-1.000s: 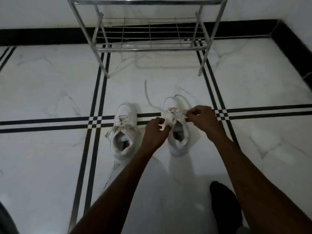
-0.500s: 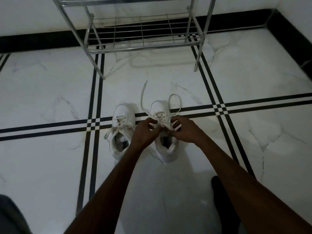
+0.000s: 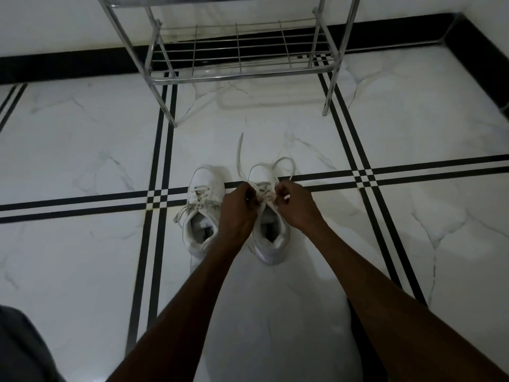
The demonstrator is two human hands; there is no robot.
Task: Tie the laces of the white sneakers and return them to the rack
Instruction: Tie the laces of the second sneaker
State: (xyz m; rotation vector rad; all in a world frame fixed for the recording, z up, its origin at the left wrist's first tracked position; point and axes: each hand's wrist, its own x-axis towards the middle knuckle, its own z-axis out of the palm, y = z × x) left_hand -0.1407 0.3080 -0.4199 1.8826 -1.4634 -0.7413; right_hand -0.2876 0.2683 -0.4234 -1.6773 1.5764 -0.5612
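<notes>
Two white sneakers stand side by side on the marble floor, toes pointing away from me. The left sneaker (image 3: 202,208) has its laces lying across the tongue, one end trailing off its left side. Over the right sneaker (image 3: 271,235) my left hand (image 3: 238,208) and my right hand (image 3: 293,202) pinch its laces (image 3: 264,188) close together above the tongue. One lace end runs straight up the floor from the hands, and a loop curls past the toe on the right.
A chrome shoe rack (image 3: 239,67) with a wire shelf stands against the wall beyond the sneakers. Black stripes cross the white floor. A dark shape, maybe my foot (image 3: 360,340), lies under my right forearm. Grey cloth (image 3: 19,348) shows at bottom left.
My hands have come together over the right sneaker's tongue; a second ago they were pulling the laces apart. The lace loop by the toe has shifted slightly.
</notes>
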